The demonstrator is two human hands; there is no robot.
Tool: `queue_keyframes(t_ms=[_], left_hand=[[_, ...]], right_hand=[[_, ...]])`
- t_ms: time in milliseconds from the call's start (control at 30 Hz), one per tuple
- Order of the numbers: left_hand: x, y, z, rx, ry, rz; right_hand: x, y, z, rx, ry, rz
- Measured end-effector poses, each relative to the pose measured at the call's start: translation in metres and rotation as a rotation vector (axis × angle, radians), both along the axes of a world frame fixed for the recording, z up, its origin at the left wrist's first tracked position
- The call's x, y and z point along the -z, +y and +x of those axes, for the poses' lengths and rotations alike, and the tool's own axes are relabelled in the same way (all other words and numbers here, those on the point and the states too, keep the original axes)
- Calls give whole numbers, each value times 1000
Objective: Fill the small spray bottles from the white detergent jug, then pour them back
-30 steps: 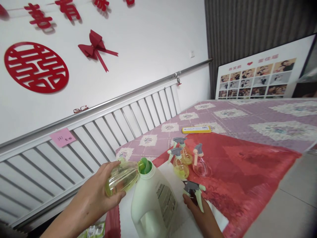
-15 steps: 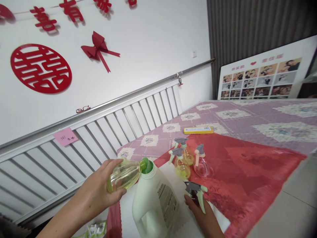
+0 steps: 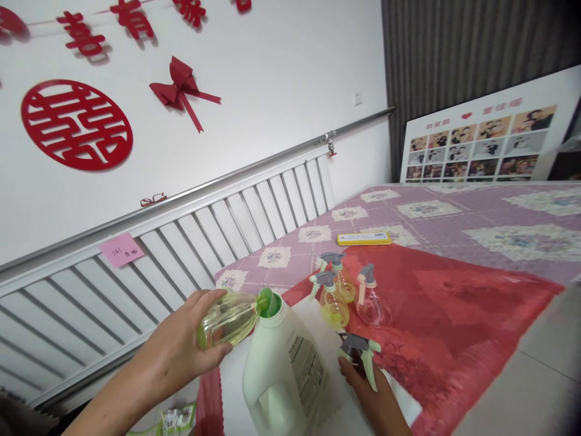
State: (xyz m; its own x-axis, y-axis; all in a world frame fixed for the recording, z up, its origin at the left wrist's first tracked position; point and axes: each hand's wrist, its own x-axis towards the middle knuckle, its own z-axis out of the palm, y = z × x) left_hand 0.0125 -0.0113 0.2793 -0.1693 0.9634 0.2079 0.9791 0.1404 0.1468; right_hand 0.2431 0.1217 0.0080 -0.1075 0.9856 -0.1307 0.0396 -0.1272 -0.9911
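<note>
At lower centre, grips bottle (image 3: 236,321) in left hand (image 3: 189,336) at mouth of jug (image 3: 269,363) (between hands); clasps sprayer (image 3: 354,344) in right hand (image 3: 358,385).

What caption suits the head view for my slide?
Left hand holds a yellowish bottle neck-first to an open pale green jug; right hand holds a gray-and-green spray head.

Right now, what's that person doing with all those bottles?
The left hand holds a see-through yellowish bottle tipped on its side, its neck at the green spout of a big pale green jug. I can't tell if liquid is flowing. The right hand holds a loose spray head. Beyond stand two yellowish spray bottles and a pink one.
</note>
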Motion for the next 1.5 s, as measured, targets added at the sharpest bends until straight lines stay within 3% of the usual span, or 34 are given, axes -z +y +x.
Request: queue_keyframes(t_ms=[100,300,467,1067,1267,1500], left_hand=[[-2,-1,1,-5,2,-26],[-4,0,1,-9,8,-35],[-5,1,0,17,24,-26],[-6,2,0,8,7,-39],[-6,2,0,-5,10,-43],[-7,2,2,-23,-17,-69]], right_hand=[[1,1,0,45,4,18],[1,3,3,-66,-20,-14],[-1,0,0,16,12,-8],[5,5,1,-60,-22,2],[4,1,-8,68,19,17],[2,0,-9,43,9,-1]])
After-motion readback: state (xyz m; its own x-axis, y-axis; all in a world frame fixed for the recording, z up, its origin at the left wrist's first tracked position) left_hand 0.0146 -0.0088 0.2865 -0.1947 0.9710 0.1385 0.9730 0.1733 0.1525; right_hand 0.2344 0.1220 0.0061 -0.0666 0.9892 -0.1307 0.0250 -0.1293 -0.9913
